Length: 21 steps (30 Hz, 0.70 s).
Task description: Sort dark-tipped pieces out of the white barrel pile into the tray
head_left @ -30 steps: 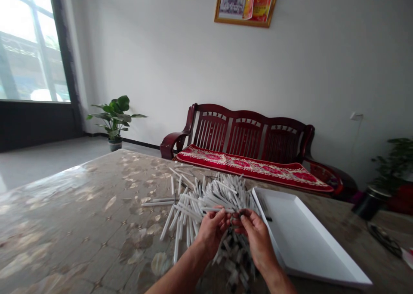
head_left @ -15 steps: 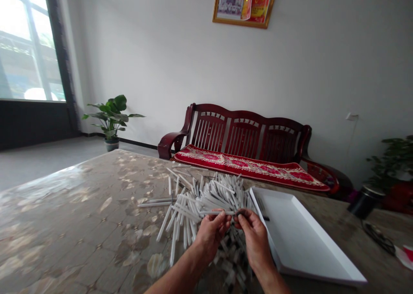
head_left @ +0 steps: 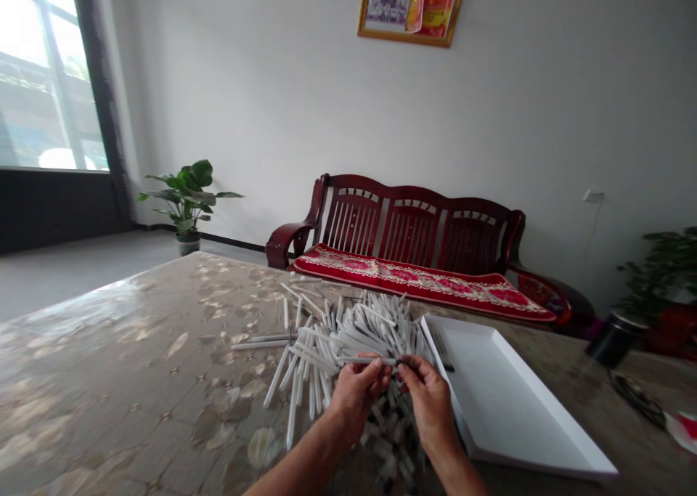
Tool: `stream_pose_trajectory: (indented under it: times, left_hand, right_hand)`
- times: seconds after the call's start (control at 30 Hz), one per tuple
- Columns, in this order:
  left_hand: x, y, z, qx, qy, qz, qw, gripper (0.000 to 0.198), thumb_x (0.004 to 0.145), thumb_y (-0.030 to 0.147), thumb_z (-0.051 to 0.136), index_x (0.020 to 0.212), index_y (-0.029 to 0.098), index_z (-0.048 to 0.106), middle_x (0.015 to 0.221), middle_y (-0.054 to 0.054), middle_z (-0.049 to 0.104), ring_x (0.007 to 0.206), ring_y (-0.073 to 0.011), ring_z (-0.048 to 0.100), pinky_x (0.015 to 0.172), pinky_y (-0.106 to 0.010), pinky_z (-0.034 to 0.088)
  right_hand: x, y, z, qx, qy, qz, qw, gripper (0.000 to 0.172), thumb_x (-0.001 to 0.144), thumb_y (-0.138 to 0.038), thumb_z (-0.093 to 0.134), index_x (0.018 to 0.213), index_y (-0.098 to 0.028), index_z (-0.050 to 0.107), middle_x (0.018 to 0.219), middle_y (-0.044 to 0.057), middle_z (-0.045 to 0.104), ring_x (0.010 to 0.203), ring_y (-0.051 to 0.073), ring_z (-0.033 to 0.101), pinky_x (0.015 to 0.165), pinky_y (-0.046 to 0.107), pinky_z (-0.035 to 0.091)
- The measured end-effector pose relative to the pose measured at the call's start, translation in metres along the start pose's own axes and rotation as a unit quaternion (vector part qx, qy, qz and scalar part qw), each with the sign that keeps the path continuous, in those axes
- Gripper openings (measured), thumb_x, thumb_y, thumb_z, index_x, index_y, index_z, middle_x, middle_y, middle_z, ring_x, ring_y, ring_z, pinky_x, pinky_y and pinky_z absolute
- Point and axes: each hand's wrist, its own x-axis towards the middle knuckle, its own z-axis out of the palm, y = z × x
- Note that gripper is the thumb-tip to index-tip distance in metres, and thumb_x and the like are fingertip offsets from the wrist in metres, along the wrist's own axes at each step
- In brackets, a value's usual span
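A person's left hand (head_left: 356, 398) and right hand (head_left: 430, 409) pinch a single white rod (head_left: 367, 361) between thumbs and fingers, just above a loose heap of white rods (head_left: 370, 332) on a patterned table (head_left: 109, 351). A shallow white tray (head_left: 536, 401) lies just beside the heap. Beyond stands a dark wooden sofa (head_left: 419, 227) with a red cushion, beneath a framed picture (head_left: 412, 9).

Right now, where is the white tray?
In the head view, the white rectangular tray lies on the patterned table, right of the person's right hand and the heap of thin white sticks.
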Motion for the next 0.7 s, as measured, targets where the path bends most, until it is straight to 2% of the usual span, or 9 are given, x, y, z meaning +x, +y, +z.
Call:
stream_pose_trajectory:
  times: [0.1,0.17,0.27,0.37,0.43,0.57,0.7]
  left_hand:
    - [0.0,0.0,-0.001,0.018,-0.011,0.02,1.0,0.031,0.053,0.02,0.092,0.069,0.012,0.066,0.062,-0.003,0.07,0.058,-0.0119,0.066,0.058,-0.018,0.055]
    - [-0.001,0.0,-0.001,0.036,-0.018,0.041,0.998,0.035,0.05,0.024,0.093,0.069,0.012,0.067,0.062,-0.003,0.07,0.059,-0.0128,0.066,0.058,-0.019,0.054]
    - [-0.002,-0.002,-0.002,0.058,-0.015,0.072,0.996,0.035,0.05,0.028,0.093,0.069,0.012,0.068,0.063,-0.004,0.071,0.061,-0.015,0.068,0.058,-0.021,0.054]
    - [-0.002,-0.005,-0.003,0.075,-0.012,0.084,0.994,0.035,0.051,0.029,0.093,0.07,0.012,0.069,0.063,-0.005,0.072,0.061,-0.0168,0.069,0.059,-0.024,0.054]
    - [-0.002,-0.007,-0.003,0.084,-0.01,0.084,0.993,0.036,0.05,0.03,0.093,0.07,0.012,0.07,0.062,-0.005,0.072,0.06,-0.0174,0.069,0.058,-0.024,0.054]
    - [-0.001,-0.007,-0.001,0.092,-0.007,0.079,0.993,0.037,0.049,0.031,0.093,0.071,0.012,0.069,0.061,-0.005,0.073,0.057,-0.0166,0.068,0.057,-0.024,0.054]
    - [-0.001,-0.005,0.001,0.091,-0.006,0.08,0.993,0.035,0.05,0.032,0.092,0.067,0.012,0.069,0.06,-0.004,0.071,0.058,-0.0153,0.067,0.058,-0.023,0.054]
  right_hand:
    - [0.001,0.001,-0.002,-0.057,-0.004,-0.03,0.998,0.04,0.066,-0.055,0.071,0.084,-0.018,0.073,0.074,0.006,0.073,0.062,0.021,0.062,0.054,0.029,0.048]
    - [0.001,0.001,-0.004,-0.107,-0.009,-0.073,0.991,0.037,0.071,-0.054,0.067,0.084,-0.02,0.072,0.076,0.007,0.073,0.068,0.023,0.064,0.06,0.031,0.05]
    - [0.0,0.0,-0.007,-0.187,-0.022,-0.154,0.97,0.031,0.081,-0.051,0.058,0.085,-0.022,0.069,0.081,0.007,0.073,0.078,0.024,0.066,0.072,0.033,0.051]
    - [-0.001,-0.002,-0.009,-0.25,-0.033,-0.207,0.945,0.031,0.089,-0.05,0.047,0.081,-0.024,0.064,0.079,0.007,0.07,0.076,0.023,0.065,0.07,0.032,0.049]
    - [-0.001,-0.002,-0.008,-0.275,-0.037,-0.201,0.939,0.035,0.091,-0.051,0.041,0.076,-0.026,0.06,0.072,0.005,0.067,0.069,0.023,0.063,0.063,0.032,0.046]
    - [0.0,-0.005,-0.008,-0.276,-0.05,-0.135,0.95,0.042,0.091,-0.056,0.037,0.065,-0.027,0.053,0.056,0.002,0.058,0.053,0.021,0.054,0.052,0.032,0.037]
    - [-0.001,-0.012,-0.01,-0.24,-0.082,-0.137,0.958,0.04,0.09,-0.056,0.041,0.072,-0.025,0.059,0.063,0.002,0.062,0.06,0.021,0.057,0.058,0.031,0.041]
